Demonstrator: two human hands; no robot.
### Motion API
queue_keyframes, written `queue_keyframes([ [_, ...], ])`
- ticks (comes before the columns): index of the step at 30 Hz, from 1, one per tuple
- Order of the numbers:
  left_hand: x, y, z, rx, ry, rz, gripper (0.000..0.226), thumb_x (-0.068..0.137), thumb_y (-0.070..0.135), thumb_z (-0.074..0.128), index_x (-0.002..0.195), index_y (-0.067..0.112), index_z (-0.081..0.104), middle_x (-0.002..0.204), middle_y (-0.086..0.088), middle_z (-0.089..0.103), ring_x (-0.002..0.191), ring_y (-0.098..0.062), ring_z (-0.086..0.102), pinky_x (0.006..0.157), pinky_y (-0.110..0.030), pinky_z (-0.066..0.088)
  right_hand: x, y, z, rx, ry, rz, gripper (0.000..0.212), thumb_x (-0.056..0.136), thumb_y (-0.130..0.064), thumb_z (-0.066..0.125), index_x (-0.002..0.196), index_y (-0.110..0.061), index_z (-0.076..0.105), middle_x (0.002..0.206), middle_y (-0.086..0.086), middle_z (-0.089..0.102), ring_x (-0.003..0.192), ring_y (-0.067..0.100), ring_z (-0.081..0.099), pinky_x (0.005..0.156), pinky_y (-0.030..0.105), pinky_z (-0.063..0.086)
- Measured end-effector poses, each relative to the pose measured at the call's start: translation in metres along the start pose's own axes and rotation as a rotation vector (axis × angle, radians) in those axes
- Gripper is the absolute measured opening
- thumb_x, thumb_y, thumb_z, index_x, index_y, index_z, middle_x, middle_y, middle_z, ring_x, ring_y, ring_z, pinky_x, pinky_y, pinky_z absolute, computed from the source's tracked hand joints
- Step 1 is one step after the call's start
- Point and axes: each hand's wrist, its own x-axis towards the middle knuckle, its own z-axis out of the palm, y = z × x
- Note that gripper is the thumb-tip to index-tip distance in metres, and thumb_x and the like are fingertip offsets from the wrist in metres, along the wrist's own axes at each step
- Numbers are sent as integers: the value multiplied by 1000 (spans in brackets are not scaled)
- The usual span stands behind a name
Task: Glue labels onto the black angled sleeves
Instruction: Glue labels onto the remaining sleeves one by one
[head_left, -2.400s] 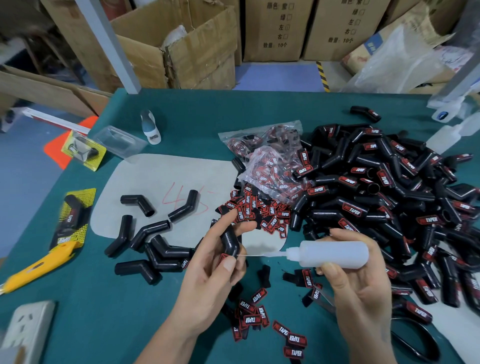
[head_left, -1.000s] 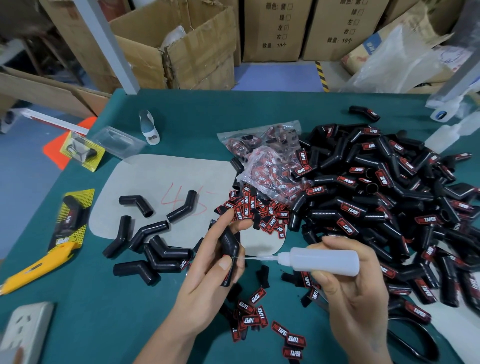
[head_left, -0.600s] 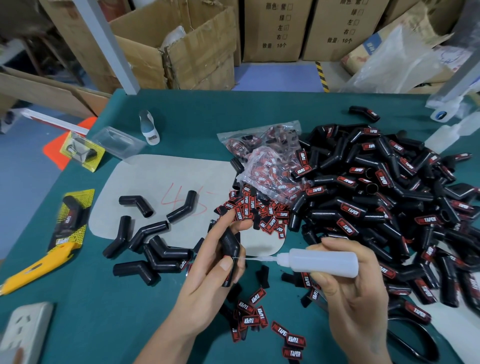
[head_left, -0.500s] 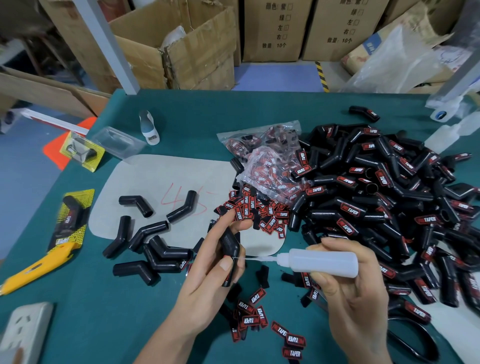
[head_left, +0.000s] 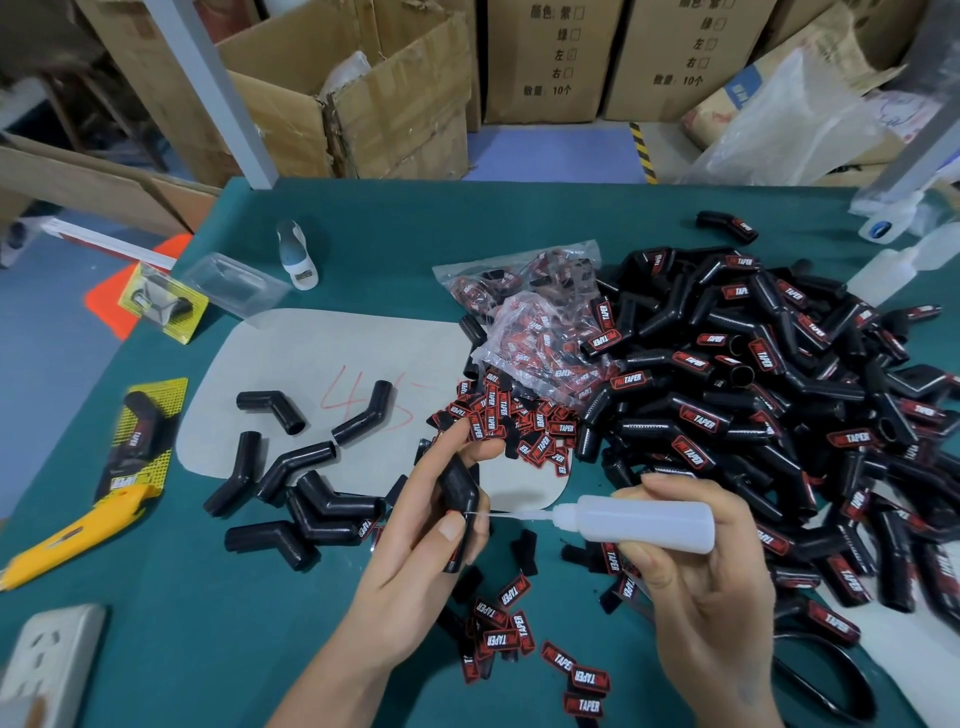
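Gripping a black angled rubber sleeve (head_left: 460, 491) above the green bench (head_left: 156, 597), the left hand (head_left: 415, 551) curls round it; the right hand (head_left: 701, 587) clasps a translucent plastic glue bottle (head_left: 641, 522), its thin nozzle touching the sleeve.

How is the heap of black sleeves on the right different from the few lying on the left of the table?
The big pile on the right is heaped many deep, and most sleeves there carry a red label; the small group on the left is only a handful lying nearly flat, mostly bare black. The pile sits on the green table only, while the group partly rests on the grey sheet. Both are the same black angled sleeves.
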Motion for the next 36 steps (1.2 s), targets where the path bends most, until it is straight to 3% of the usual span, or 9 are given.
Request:
queue_keyframes([
  [5, -1, 0, -1, -38, 24, 9, 58, 102, 18, 49, 157, 34, 45, 155, -13, 50, 87, -15, 52, 78, -25, 46, 1, -2, 0, 38, 11, 27, 56, 86, -4, 66, 123, -46, 63, 106, -9, 73, 96, 12, 72, 79, 19, 58],
  [9, 7, 2, 1, -193, 67, -12, 59, 98, 27, 66, 155, 28, 51, 154, -18, 51, 90, -19, 52, 78, -28, 48, 5, -1, -6, 154, 164, 160, 42, 84, -18, 78, 116, -43, 67, 110, 0, 73, 91, 14, 74, 80, 21, 60],
  [12, 10, 0, -2, -231, 126, -16, 53, 102, 16, 55, 153, 28, 53, 155, -17, 52, 106, -17, 59, 89, -26, 50, 11, 5, -9, 208, 153, 289, 41, 80, -28, 82, 117, -36, 65, 115, 1, 72, 95, 24, 76, 83, 28, 62],
  [15, 9, -1, -3, -238, 167, -20, 61, 103, 2, 39, 154, 33, 52, 156, -13, 53, 138, -20, 56, 104, -27, 49, 17, 14, -11, 40, 53, 346, 46, 78, -21, 83, 119, -36, 67, 111, -10, 70, 96, 12, 72, 76, 22, 60],
  [21, 17, 2, 0, -236, 283, 2, 73, 99, 0, 52, 156, 45, 43, 145, -19, 60, 125, -34, 66, 98, -34, 56, 14, 33, -2, -535, -122, 352, 40, 90, -26, 79, 108, -57, 61, 114, -30, 62, 103, -4, 61, 76, 25, 51],
  [25, 15, 0, 2, -296, 330, -22, 54, 95, -1, 60, 141, 26, 60, 126, -16, 66, 130, -43, 62, 100, -34, 55, 13, 38, 0, -811, -232, 381, 25, 96, -41, 64, 105, -53, 44, 116, -45, 47, 89, -8, 58, 67, 29, 48],
  [27, 15, 2, 4, -328, 322, -19, 38, 89, 6, 77, 123, 19, 67, 117, -13, 69, 131, -44, 61, 97, -34, 57, 12, 39, 1, -839, -231, 395, 21, 98, -43, 61, 102, -50, 42, 109, -41, 50, 78, 1, 61, 67, 34, 51],
  [29, 15, 4, 6, -334, 319, -9, 40, 80, 19, 91, 112, 18, 67, 112, -13, 70, 132, -44, 60, 94, -34, 58, 12, 38, 0, -851, -223, 390, 18, 101, -45, 59, 100, -49, 41, 103, -37, 52, 75, 3, 61, 70, 38, 54],
  [36, 14, 5, 7, -334, 300, 33, 40, 72, 25, 96, 104, 21, 73, 110, -5, 77, 123, -32, 69, 97, -32, 57, 12, 40, -5, -854, -248, 336, 35, 99, -47, 63, 120, -57, 36, 112, -40, 51, 96, -2, 59, 74, 31, 46],
])
